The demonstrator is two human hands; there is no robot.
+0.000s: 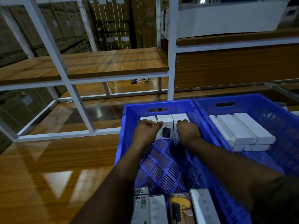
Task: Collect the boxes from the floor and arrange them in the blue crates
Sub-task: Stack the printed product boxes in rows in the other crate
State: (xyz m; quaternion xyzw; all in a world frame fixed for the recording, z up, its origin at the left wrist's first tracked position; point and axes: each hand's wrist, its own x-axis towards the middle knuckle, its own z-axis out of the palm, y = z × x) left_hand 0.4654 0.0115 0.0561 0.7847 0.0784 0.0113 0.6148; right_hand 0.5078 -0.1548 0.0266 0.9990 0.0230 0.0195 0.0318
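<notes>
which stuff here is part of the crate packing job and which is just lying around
Part of the job:
- left crate
- right crate
- row of white boxes that left hand and right hand are setting upright
- flat white boxes in the right crate
- near boxes

Just lying about:
- shelf rack
- stacked cartons
- small dark object under the shelf

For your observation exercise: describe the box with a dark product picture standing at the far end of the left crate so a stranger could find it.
Find the left blue crate. White boxes stand against its far wall; the middle box, between both hands, alone shows a dark product picture.
</notes>
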